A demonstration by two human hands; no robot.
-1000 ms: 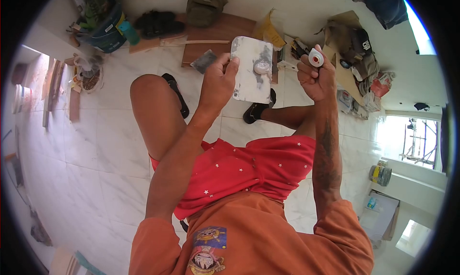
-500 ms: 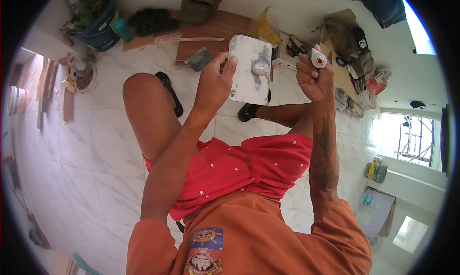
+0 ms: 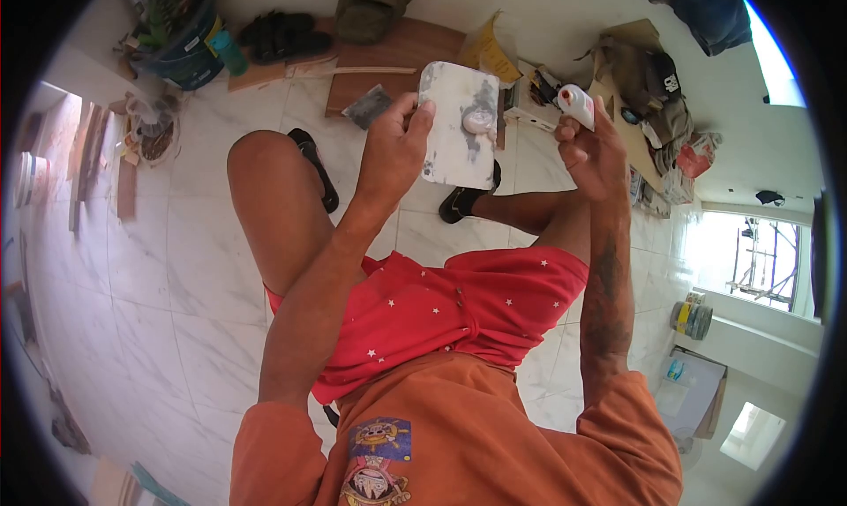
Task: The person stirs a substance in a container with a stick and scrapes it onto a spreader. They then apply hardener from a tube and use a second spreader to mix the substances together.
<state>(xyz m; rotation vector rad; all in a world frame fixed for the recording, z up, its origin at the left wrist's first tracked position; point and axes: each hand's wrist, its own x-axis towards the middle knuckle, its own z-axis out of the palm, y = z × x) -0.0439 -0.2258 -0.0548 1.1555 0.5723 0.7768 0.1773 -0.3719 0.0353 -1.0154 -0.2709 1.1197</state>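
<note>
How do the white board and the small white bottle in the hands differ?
The board is flat and broad; the bottle is rounded and much smaller. The board bears grey patches and a pale lump; the bottle shows a reddish spot at one end. Both are mainly white and held.

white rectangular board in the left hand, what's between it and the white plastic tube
In the head view, only open air separates the board from the tube; behind that gap show a pale box, dark items and white marbled floor tiles.
</note>
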